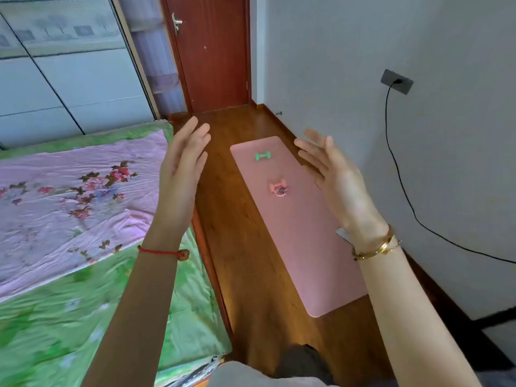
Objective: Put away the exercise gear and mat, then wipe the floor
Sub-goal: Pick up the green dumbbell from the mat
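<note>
A pink exercise mat (301, 247) lies flat on the wooden floor (240, 247) between the bed and the right wall. On its far end rests a small green dumbbell (262, 156). Nearer the middle sits a pink dumbbell (278, 188) with a pink cord looped around it. My left hand (183, 163) and my right hand (335, 180) are raised in front of me, palms facing each other, fingers straight and holding nothing. Both hands are well above the mat and touch nothing. A grey object (344, 235) peeks out at the mat's right edge behind my right wrist.
A bed (83, 219) with a pink and green floral cover fills the left. A closed red-brown door (212, 51) stands at the far end, a sliding wardrobe (69, 79) to its left. A black cable (402, 185) hangs from a wall socket (397, 81) on the right wall.
</note>
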`<action>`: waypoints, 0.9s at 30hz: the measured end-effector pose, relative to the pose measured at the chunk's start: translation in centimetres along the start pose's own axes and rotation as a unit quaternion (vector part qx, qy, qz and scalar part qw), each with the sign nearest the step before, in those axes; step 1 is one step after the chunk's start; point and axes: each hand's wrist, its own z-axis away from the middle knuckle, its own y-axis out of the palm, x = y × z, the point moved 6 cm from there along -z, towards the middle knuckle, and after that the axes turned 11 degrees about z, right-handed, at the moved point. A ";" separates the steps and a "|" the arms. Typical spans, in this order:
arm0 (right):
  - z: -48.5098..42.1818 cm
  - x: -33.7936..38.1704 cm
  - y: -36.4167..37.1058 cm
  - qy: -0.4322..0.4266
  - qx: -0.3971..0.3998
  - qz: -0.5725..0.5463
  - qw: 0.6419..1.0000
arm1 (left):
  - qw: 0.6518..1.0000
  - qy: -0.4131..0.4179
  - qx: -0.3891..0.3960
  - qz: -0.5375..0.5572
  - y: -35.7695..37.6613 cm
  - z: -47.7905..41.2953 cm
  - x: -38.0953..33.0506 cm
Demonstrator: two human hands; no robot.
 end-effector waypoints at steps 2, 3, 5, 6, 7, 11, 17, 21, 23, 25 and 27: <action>-1.8 -0.6 -0.1 0.010 0.000 -0.011 1.000 | 1.000 -0.011 -0.020 0.008 -0.1 -1.7 1.0; -2.8 -1.2 -0.1 0.014 0.001 -0.007 1.000 | 1.000 -0.013 -0.020 0.004 -0.3 -2.5 1.8; -5.0 -2.0 0.0 0.023 0.008 -0.004 1.000 | 1.000 -0.019 -0.017 0.000 -0.2 -4.4 3.4; -6.2 -2.5 -0.1 0.025 0.007 -0.003 1.000 | 1.000 -0.020 -0.020 0.000 -0.3 -5.4 4.1; -7.3 -3.1 -0.2 0.026 0.007 -0.002 1.000 | 1.000 -0.018 -0.020 0.002 -0.2 -6.3 4.6; -13.4 -5.7 -0.8 0.039 0.037 0.008 0.999 | 0.998 -0.018 -0.054 0.010 0.8 -11.0 7.5; -22.9 -7.8 -2.0 0.040 0.077 -0.012 0.996 | 0.997 -0.008 -0.080 0.002 2.3 -18.1 11.3; -28.9 -8.9 -2.1 0.041 0.095 -0.021 0.994 | 0.994 -0.006 -0.109 0.005 2.6 -22.1 13.4; -31.6 -9.9 -1.9 0.045 0.103 -0.021 0.993 | 0.992 -0.011 -0.129 0.005 2.5 -23.8 14.3; -34.1 -10.7 -1.6 0.047 0.112 -0.016 0.992 | 0.990 -0.012 -0.139 0.006 2.2 -25.5 15.1; -36.8 -11.4 -0.8 0.050 0.125 -0.018 0.991 | 0.989 -0.013 -0.149 0.005 1.6 -27.7 16.0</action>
